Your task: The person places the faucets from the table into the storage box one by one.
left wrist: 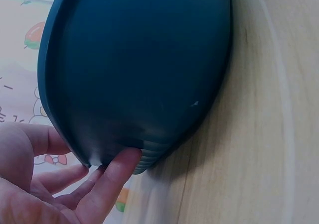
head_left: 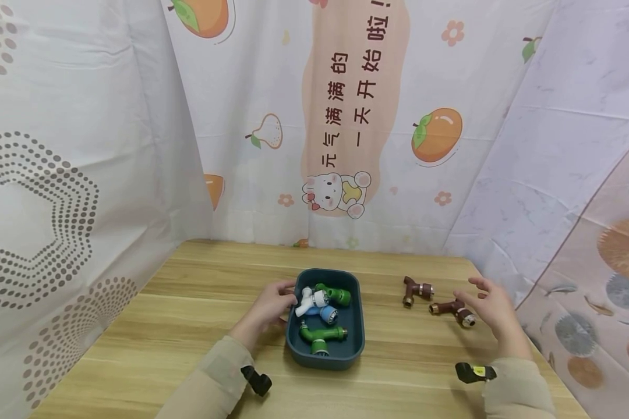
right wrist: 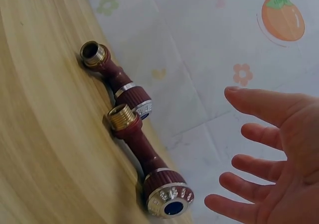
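Note:
A dark teal bin (head_left: 360, 326) stands on the table with several angle valves in it. Among these are a white valve (head_left: 305, 302), a blue valve (head_left: 329, 315) and a green valve (head_left: 320, 334). My left hand (head_left: 272, 302) holds the bin's left side, fingers at its rim and one fingertip against the outer wall in the left wrist view. Two maroon angle valves with brass threads lie to the right, one farther back (head_left: 414, 290) and one nearer (head_left: 453, 309). Beside the nearer one hovers my right hand (head_left: 490, 305), fingers spread and holding nothing.
The wooden table (head_left: 398, 361) ends at the back against a printed cloth (head_left: 272, 221). More cloth hangs along the left and right sides. Black straps with mounts (head_left: 257, 381) sit on both wrists.

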### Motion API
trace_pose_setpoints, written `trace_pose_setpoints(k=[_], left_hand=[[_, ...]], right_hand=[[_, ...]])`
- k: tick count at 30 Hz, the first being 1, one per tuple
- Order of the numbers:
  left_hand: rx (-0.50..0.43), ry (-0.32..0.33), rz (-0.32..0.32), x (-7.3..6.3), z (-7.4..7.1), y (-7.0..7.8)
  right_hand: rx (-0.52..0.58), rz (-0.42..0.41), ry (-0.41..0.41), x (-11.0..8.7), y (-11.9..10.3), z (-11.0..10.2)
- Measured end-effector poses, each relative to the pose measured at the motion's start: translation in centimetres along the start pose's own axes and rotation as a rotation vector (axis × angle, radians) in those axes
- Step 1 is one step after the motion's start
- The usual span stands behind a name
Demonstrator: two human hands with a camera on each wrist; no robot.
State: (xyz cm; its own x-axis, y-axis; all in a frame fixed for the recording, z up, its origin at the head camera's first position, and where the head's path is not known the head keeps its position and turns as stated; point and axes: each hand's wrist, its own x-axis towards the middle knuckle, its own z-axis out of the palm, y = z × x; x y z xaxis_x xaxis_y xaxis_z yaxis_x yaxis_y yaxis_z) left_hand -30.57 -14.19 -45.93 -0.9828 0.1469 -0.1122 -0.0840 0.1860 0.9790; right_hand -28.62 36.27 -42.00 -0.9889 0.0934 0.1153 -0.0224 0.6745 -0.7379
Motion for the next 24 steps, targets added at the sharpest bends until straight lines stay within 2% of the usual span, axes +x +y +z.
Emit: trace_pose_setpoints(k=[6,15,24], left_hand=[[-0.008,-0.003,-0.001,0.1,0.0,0.0],[-0.004,0.007,0.000,0.0,0.1,0.1],[0.013,0.013,0.003,-0.1,0.2,-0.1]], right_hand=[[-0.005,0.023,-0.038,0.2,1.2,0.0],[0.036,0.119,-0.090,0.8,2.7,0.3],[0.005,0.113,-0.104,0.9,3.9,1.0]])
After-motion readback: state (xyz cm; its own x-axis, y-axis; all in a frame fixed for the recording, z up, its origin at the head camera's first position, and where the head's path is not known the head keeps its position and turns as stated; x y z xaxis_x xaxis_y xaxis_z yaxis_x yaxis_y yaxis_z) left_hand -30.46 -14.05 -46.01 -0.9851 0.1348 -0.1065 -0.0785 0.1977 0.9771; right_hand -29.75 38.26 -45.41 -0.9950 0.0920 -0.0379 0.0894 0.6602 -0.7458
